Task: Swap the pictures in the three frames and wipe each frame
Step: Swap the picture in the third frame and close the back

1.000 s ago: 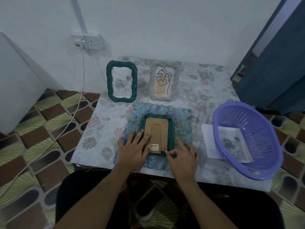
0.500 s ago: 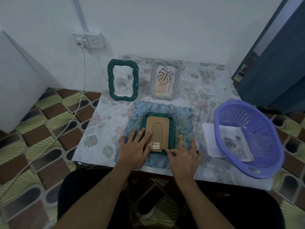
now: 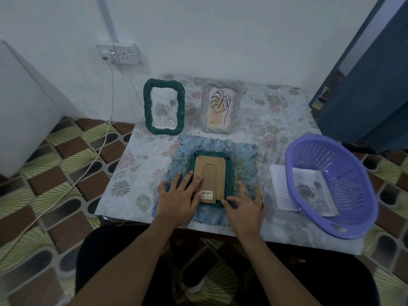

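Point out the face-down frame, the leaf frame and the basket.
face-down frame [image 3: 213,177], head view, cardboard back.
leaf frame [image 3: 220,109], head view, leaf drawing.
basket [image 3: 326,153], head view, far inner wall.

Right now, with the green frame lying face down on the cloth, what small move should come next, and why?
Probably free the cardboard back at its near right corner and lift it out. The face-down frame lies on the blue cloth, the left hand rests its fingers on the back, and the right hand has its thumb at that corner.
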### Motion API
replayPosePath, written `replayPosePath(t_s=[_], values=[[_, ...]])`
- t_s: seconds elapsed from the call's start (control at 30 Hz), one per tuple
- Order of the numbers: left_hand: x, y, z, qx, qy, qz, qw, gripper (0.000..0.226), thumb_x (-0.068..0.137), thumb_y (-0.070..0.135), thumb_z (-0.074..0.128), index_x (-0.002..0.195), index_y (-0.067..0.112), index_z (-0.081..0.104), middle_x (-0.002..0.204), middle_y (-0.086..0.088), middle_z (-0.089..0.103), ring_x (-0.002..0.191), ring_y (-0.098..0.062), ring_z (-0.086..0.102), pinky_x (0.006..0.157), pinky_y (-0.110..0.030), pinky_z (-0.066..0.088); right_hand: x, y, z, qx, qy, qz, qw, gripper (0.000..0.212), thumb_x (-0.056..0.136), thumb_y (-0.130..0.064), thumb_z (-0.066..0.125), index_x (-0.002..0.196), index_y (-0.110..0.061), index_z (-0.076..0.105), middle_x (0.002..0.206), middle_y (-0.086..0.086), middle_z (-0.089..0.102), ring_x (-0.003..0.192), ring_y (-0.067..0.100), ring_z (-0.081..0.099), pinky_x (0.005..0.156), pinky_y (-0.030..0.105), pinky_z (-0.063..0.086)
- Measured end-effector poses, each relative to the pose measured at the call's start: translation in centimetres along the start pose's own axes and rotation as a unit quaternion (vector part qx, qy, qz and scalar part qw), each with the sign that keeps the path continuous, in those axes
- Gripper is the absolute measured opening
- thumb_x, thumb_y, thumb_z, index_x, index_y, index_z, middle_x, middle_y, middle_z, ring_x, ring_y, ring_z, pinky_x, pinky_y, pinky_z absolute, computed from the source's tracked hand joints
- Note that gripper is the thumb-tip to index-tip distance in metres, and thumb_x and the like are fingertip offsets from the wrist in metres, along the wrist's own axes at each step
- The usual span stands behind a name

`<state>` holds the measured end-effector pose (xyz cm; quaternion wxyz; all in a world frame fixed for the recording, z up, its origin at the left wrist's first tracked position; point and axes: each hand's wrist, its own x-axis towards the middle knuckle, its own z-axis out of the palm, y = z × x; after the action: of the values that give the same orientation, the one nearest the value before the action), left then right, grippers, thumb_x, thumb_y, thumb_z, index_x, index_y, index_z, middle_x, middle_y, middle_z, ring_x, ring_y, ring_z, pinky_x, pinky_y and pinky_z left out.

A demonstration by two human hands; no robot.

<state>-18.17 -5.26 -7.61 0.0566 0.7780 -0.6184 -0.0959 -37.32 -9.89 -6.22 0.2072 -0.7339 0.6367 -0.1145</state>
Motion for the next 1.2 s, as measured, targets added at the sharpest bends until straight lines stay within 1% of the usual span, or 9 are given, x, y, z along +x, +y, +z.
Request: replayPosePath(t_s=[0.17, 0.47, 0.67, 0.73, 0.87, 0.93, 1.0, 1.07, 1.2], values=[[0.0, 0.0, 0.0, 0.001, 0.0, 0.001, 1.0, 0.051, 0.1, 0.057, 0.016, 0.15, 0.048, 0.012, 0.163, 0.014, 0.013, 0.149, -0.021, 0.012, 0.106, -0.057, 0.019, 0.5, 0.2, -0.4, -0.001, -0.023, -0.05, 0.998, 0.017, 0.091, -0.047, 0.063, 0.1, -0.037, 0.075, 0.156, -0.021, 0.032, 0.151, 0.021, 0.001, 0.114, 0.047, 0.014], [0.0, 0.0, 0.1, -0.012, -0.001, 0.001, 1.0, 0.051, 0.101, 0.057, 0.019, 0.15, 0.048, 0.014, 0.163, 0.014, 0.013, 0.15, -0.022, 0.011, 0.105, -0.059, 0.021, 1.9, 0.9, -1.1, -0.078, -0.009, -0.196, 0.978, 0.011, 0.089, -0.043, 0.067, 0.088, -0.036, 0.076, 0.155, -0.019, 0.035, 0.148, 0.018, -0.001, 0.103, 0.042, 0.014], [0.0, -0.1, 0.1, -0.012, 0.002, 0.003, 1.0, 0.051, 0.101, 0.057, 0.019, 0.15, 0.048, 0.014, 0.163, 0.015, 0.012, 0.15, -0.021, 0.011, 0.106, -0.058, 0.021, 2.3, 0.7, -1.4, -0.107, -0.04, -0.21, 0.971, 0.016, 0.094, -0.043, 0.059, 0.094, -0.037, 0.074, 0.158, -0.023, 0.025, 0.151, 0.021, -0.005, 0.107, 0.043, 0.012], [0.0, -0.1, 0.1, -0.013, 0.003, 0.005, 1.0, 0.051, 0.1, 0.057, 0.018, 0.15, 0.048, 0.014, 0.162, 0.014, 0.013, 0.15, -0.022, 0.012, 0.106, -0.059, 0.021, 2.5, 0.8, -1.3, -0.115, -0.035, -0.226, 0.967, 0.014, 0.093, -0.042, 0.062, 0.092, -0.037, 0.075, 0.156, -0.023, 0.029, 0.15, 0.021, -0.001, 0.107, 0.046, 0.018], [0.0, -0.1, 0.2, -0.015, 0.007, 0.008, 1.0, 0.052, 0.099, 0.057, 0.016, 0.15, 0.047, 0.016, 0.162, 0.013, 0.015, 0.149, -0.022, 0.014, 0.105, -0.059, 0.021, 3.0, 0.9, -1.6, -0.124, -0.007, -0.274, 0.954, 0.005, 0.082, -0.038, 0.076, 0.077, -0.037, 0.076, 0.141, -0.015, 0.055, 0.142, 0.027, 0.026, 0.099, 0.051, 0.034], [0.1, -0.1, 0.1, -0.015, 0.005, 0.007, 1.0, 0.051, 0.1, 0.057, 0.017, 0.15, 0.048, 0.014, 0.162, 0.014, 0.013, 0.15, -0.022, 0.012, 0.106, -0.059, 0.021, 3.5, 0.8, -2.0, -0.129, -0.032, -0.278, 0.951, 0.008, 0.085, -0.042, 0.072, 0.084, -0.037, 0.077, 0.144, -0.016, 0.052, 0.144, 0.026, 0.027, 0.104, 0.05, 0.029], [0.1, -0.1, 0.2, -0.018, 0.003, 0.006, 1.0, 0.05, 0.1, 0.057, 0.018, 0.15, 0.048, 0.014, 0.163, 0.015, 0.012, 0.15, -0.021, 0.01, 0.107, -0.06, 0.02, 3.9, 0.9, -2.5, -0.118, -0.077, -0.256, 0.956, 0.018, 0.091, -0.046, 0.061, 0.1, -0.037, 0.075, 0.152, -0.019, 0.04, 0.147, 0.021, 0.02, 0.108, 0.042, 0.018], [0.1, -0.2, 0.2, -0.025, 0.004, 0.006, 1.0, 0.05, 0.1, 0.057, 0.018, 0.15, 0.048, 0.014, 0.163, 0.015, 0.012, 0.15, -0.021, 0.01, 0.107, -0.059, 0.02, 4.0, 1.1, -2.7, -0.069, -0.085, -0.231, 0.967, 0.032, 0.092, -0.041, 0.054, 0.119, -0.033, 0.068, 0.155, -0.015, 0.036, 0.145, 0.019, 0.02, 0.109, 0.04, 0.017], [0.0, -0.4, 0.4, -0.012, 0.024, 0.014, 1.0, 0.053, 0.098, 0.06, 0.016, 0.15, 0.048, 0.016, 0.162, 0.012, 0.018, 0.149, -0.022, 0.014, 0.105, -0.055, 0.021, 3.5, 0.7, -1.9, -0.021, -0.11, -0.204, 0.973, 0.059, 0.097, -0.03, 0.046, 0.154, -0.027, 0.028, 0.16, -0.01, 0.027, 0.146, 0.02, 0.015, 0.116, 0.046, 0.022]])
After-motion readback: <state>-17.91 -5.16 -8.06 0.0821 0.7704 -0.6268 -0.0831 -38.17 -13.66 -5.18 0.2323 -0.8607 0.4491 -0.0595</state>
